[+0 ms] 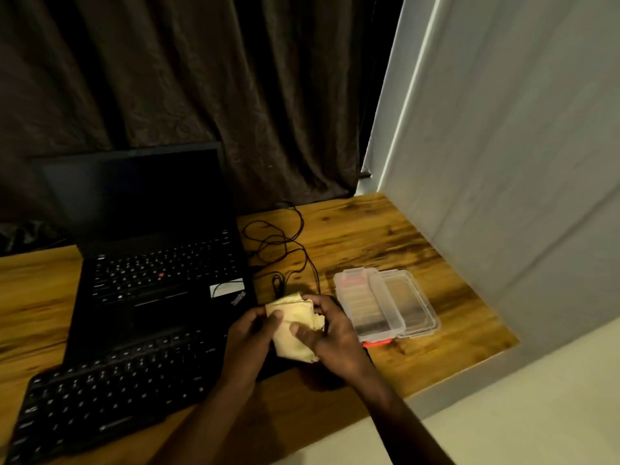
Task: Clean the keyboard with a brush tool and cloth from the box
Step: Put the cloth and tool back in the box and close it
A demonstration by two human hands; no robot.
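Your left hand (250,333) and right hand (330,333) both grip the bunched-up yellow cloth (295,317), thumbs on top, over the right end of the black keyboard (110,394), which runs lower-left to upper-right. The laptop (161,283) sits just behind it, and the open clear box (385,303) is off to its right.

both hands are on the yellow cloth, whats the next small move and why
Probably lower the yellow cloth onto the right end of the external keyboard and start wiping. The left hand and right hand both grip it, bunched, near that end; the clear plastic box lies open beside them and no brush shows.
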